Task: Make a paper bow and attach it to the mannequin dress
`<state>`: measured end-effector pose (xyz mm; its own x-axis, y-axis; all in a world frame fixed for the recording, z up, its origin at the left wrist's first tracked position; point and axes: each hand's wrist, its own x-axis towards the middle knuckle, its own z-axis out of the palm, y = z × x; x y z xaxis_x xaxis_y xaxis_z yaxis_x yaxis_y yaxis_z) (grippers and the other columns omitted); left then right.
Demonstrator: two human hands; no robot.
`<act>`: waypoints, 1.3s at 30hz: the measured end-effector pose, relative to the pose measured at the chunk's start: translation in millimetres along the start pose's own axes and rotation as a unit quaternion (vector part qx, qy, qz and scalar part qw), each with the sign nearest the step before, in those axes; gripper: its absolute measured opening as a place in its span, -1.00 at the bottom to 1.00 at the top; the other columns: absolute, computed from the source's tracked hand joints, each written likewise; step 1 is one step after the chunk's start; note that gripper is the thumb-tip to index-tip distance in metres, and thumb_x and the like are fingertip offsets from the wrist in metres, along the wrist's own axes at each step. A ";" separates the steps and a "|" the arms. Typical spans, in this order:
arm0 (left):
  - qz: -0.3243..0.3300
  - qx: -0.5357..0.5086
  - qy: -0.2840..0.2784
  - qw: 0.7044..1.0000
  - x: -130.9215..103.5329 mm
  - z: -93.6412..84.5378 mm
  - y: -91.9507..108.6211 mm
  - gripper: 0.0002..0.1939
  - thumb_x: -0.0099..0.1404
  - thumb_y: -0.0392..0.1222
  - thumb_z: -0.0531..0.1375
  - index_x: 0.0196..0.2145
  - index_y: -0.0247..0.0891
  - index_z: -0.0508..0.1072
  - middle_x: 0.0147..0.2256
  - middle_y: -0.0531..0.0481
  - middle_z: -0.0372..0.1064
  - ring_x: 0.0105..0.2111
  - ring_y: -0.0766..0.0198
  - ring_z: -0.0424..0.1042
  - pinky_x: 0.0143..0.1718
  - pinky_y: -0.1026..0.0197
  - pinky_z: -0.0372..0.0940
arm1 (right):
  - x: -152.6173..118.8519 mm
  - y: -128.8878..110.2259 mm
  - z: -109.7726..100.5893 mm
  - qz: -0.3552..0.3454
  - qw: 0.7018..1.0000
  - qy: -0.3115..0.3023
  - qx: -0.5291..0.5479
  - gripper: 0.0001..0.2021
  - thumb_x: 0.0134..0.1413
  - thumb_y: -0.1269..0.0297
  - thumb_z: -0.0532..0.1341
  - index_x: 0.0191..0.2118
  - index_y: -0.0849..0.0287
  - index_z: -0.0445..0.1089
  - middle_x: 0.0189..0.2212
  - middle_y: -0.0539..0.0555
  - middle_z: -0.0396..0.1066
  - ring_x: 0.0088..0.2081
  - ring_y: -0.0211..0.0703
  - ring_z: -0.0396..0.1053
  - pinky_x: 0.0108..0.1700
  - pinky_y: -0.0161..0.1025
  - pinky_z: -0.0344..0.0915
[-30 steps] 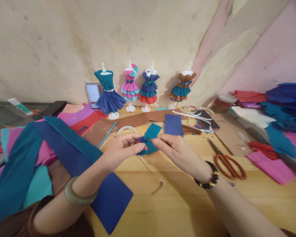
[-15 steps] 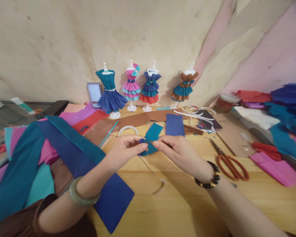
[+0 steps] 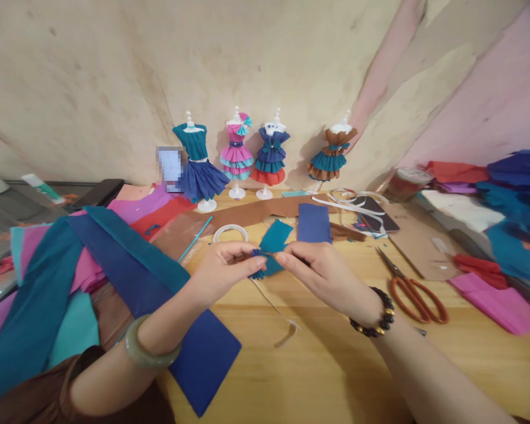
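Note:
My left hand (image 3: pixel 221 268) is closed in a pinch on a small bunch of pleated blue paper (image 3: pixel 258 273). Facing it, my right hand (image 3: pixel 324 274) pinches the end of a thin, brownish strip that runs to the bunch; its exact kind is too small to make out. From below the bunch a narrow pale strip (image 3: pixel 269 299) trails down to the tabletop. Just behind the fingers lie teal paper pieces (image 3: pixel 275 234), partly hidden by my hands. A dark blue square of paper (image 3: pixel 206 362) is beside my left forearm.
Several small dress forms in ruffled paper dresses (image 3: pixel 236 154) stand along the wall. Orange-handled scissors (image 3: pixel 417 297) lie right of my right wrist. A tape roll (image 3: pixel 230 233) and a blue rectangle (image 3: pixel 314 222) sit behind my hands. Coloured sheets (image 3: pixel 128 265) are heaped at left.
Almost nothing differs. Both hands keep their pinch on the bunch and strip, with only a very slight shift of the fingers and of the whole view.

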<state>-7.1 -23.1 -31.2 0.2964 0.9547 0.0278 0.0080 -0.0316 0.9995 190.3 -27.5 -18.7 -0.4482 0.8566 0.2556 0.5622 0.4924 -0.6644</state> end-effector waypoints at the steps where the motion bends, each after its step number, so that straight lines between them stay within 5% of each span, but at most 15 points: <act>1: 0.002 0.000 -0.001 1.000 0.3 0.0 0.2 -0.88 0.04 -0.18 0.34 -0.48 -0.28 0.56 -0.50 0.03 0.47 -0.48 0.33 0.40 -0.36 0.24 0.35 | -0.2 -0.6 -0.6 -0.002 1.000 -0.003 -0.002 -0.57 0.26 0.02 0.02 -0.56 0.17 0.22 -0.64 -0.09 0.19 -0.57 -0.34 0.08 -0.50 -0.32 -0.01; 20: -0.004 0.045 -0.043 0.998 -1.1 0.3 -1.1 -0.92 0.09 -0.24 0.29 -0.46 -0.30 0.58 -0.48 0.02 0.49 -0.45 0.33 0.40 -0.37 0.28 0.31 | -3.5 -6.6 -4.5 -0.018 0.996 -0.030 -0.080 -0.60 0.28 0.03 0.01 -0.47 0.18 0.31 -0.59 -0.04 0.27 -0.54 -0.31 0.17 -0.47 -0.31 0.00; 39: -0.007 0.048 -0.069 0.996 -1.2 -0.2 -3.9 -0.84 0.12 -0.17 0.28 -0.47 -0.32 0.57 -0.51 0.00 0.45 -0.48 0.35 0.36 -0.39 0.31 0.27 | -2.8 0.7 -7.1 -0.034 0.997 -0.023 -0.058 -0.55 0.27 0.05 0.04 -0.56 0.21 0.30 -0.67 -0.09 0.13 -0.59 -0.37 0.07 -0.50 -0.34 -0.03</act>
<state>-7.8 -24.1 -35.1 0.4240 0.9056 0.0052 0.1028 -0.0538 0.9933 196.8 -28.5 -14.9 -0.5188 0.8135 0.2627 0.6044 0.5664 -0.5603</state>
